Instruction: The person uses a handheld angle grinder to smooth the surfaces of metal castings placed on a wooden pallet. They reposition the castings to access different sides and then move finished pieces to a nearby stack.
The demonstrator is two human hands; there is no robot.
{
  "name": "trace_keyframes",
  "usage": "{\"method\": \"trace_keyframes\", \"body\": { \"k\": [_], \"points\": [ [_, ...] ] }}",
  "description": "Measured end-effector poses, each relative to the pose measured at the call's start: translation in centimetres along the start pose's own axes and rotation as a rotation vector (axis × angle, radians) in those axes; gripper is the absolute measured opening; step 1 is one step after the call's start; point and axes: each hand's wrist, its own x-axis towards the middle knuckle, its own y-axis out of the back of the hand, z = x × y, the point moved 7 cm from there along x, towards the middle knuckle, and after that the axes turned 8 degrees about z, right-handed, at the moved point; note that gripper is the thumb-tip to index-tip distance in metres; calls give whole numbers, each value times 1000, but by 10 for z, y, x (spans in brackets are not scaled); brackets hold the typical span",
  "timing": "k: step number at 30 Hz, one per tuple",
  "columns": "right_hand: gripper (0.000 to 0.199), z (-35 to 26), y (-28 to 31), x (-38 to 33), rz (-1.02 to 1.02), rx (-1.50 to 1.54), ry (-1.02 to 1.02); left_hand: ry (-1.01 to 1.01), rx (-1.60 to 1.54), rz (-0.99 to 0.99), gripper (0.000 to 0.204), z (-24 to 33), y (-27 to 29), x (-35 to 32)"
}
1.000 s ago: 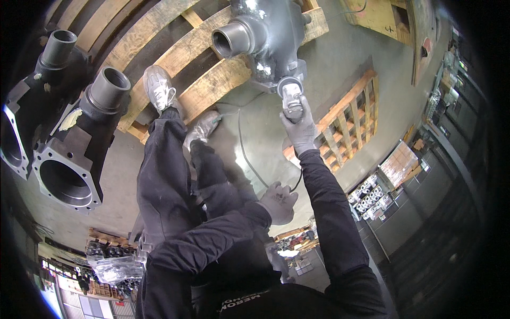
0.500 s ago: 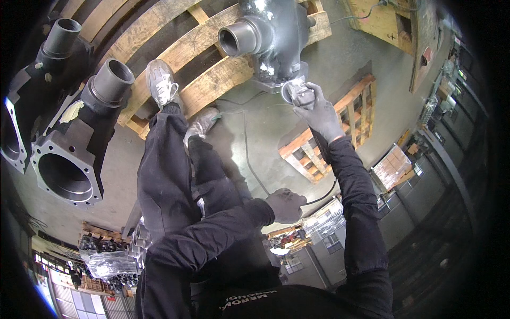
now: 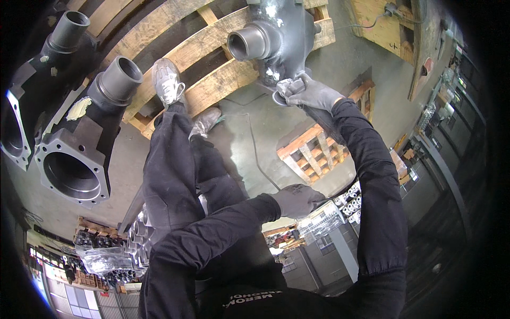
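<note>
Right hand (image 3: 316, 94) grasping disc tool (image 3: 290, 89), swinging from its 6 o'clock to its 3 o'clock; tool re-angling near 6 o'clock edge of casting (image 3: 291, 45), itself standing at 12 o'clock, apparently addressing different face. Left hand (image 3: 298, 201) gripping cable (image 3: 337, 195), 5 o'clock.

Casting (image 3: 291, 45) glossy metal; pallet (image 3: 220, 87) rough wood; trousers (image 3: 169, 165) matt cloth.

Gloved hands (image 3: 314, 94) (image 3: 297, 201) curled, right arm (image 3: 380, 196) forward
</note>
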Motion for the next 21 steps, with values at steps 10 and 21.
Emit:
{"method": "trace_keyframes", "body": {
  "k": [10,21],
  "points": [
    [100,29,24,4,-12,-124,-48,-51,-176,67,67,-2,2,11],
    [94,76,16,-5,161,117,-74,-27,6,51,61,-7,-1,16]
  ]
}}
